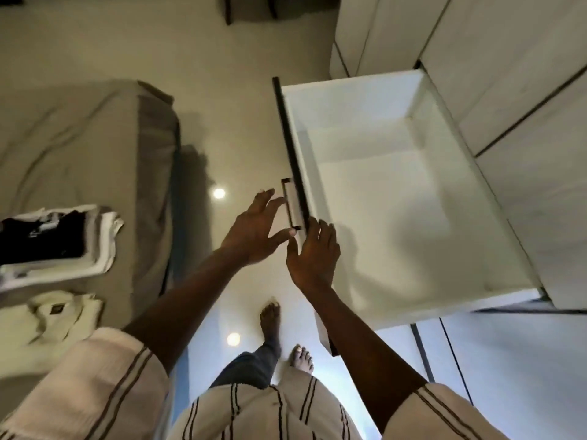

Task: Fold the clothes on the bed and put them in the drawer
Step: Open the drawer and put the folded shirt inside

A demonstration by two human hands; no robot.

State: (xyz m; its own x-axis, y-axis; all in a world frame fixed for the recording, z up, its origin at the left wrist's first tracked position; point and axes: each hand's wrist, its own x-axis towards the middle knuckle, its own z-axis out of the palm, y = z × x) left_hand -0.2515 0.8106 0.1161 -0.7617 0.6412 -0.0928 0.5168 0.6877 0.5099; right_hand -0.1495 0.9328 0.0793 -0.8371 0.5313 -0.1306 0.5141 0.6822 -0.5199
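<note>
Your left hand is open, fingers spread and straight, held just beside the dark bar handle on the drawer front. Its thumb tip sits right at the near end of that handle, but whether it actually touches cannot be told. Your right hand is also open. Its fingers lie nearly straight, with the tips up against the dark top edge of the drawer front, and it grips nothing.

The drawer is pulled well out from the pale cabinet fronts on your right, showing its white inside walls and floor.

The clothes are all on the bed to your left, well apart from the drawer. A folded stack of black and white garments lies near the bed's edge. Nearer to you on the tan cover lies a cream garment with a small dark label.

You stand barefoot on the glossy floor between the bed and the drawer, with your left foot ahead of the other. Cream sleeves with dark stripes cover your upper arms.
</note>
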